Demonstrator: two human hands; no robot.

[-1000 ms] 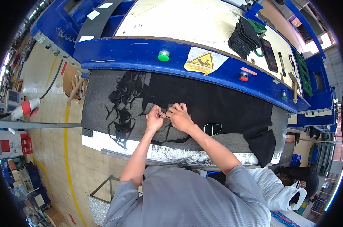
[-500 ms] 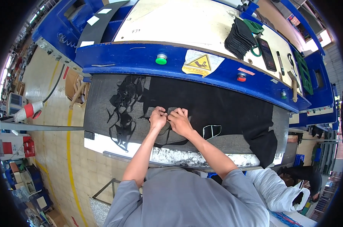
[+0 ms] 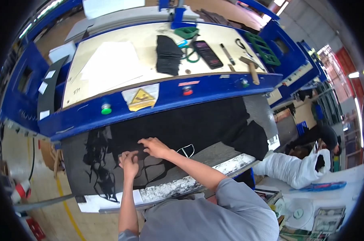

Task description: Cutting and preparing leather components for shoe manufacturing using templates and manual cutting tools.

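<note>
My left hand (image 3: 129, 164) rests on the black fabric near its left edge, fingers bent and apart, with nothing visible in them. Just right of it and a little farther off, my right hand (image 3: 154, 147) lies over the same black fabric (image 3: 182, 120), its fingers stretched out. Thin leftover strips of fabric (image 3: 156, 173) form a net of loops in front of my hands. A small pale-edged frame (image 3: 186, 151), like a cutting die, lies on the fabric to the right. Left of my hands is a tangle of black fabric scraps (image 3: 97, 148).
Beyond the fabric runs a blue machine beam (image 3: 214, 87) with a green button (image 3: 106, 108) and a red button (image 3: 187, 90). Above it lie stacked black pieces (image 3: 168, 56), green-handled scissors (image 3: 191, 55), a phone (image 3: 208, 54), a marker (image 3: 227, 54) and a hammer (image 3: 252, 70). A person bends at right.
My hands, which were close together at the fabric edge, have drawn apart, and my right fingers have straightened. The whole view has swung toward the right.
</note>
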